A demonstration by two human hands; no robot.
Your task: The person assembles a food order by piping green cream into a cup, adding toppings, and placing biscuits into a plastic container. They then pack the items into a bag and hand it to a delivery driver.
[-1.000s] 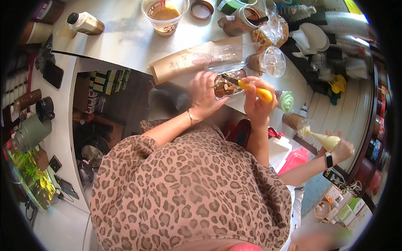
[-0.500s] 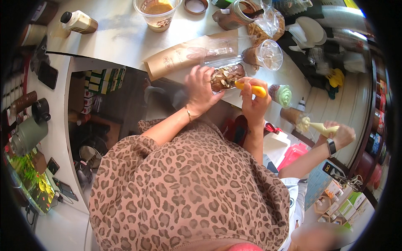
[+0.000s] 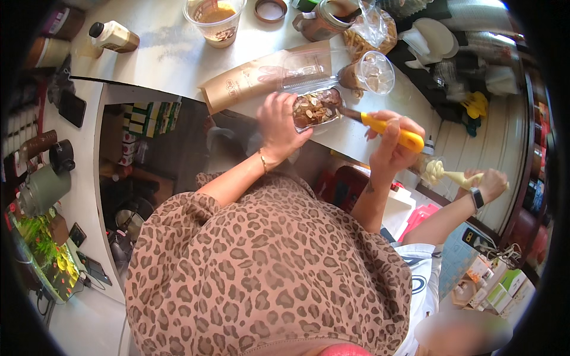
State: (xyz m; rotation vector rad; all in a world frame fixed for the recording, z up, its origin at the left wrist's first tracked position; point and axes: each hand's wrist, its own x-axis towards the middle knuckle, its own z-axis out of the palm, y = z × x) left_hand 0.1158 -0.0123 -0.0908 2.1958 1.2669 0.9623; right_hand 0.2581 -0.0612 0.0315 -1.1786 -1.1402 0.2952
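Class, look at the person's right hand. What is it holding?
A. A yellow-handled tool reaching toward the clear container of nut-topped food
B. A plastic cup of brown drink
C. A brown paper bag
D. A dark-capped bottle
A: the right hand grips the yellow-handled tool, its tip at the clear container that the left hand steadies.

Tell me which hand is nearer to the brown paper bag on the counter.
Left. The left hand rests on the clear cake box, just below the paper bag. The right hand holds the yellow-handled knife, farther off to the right of the box.
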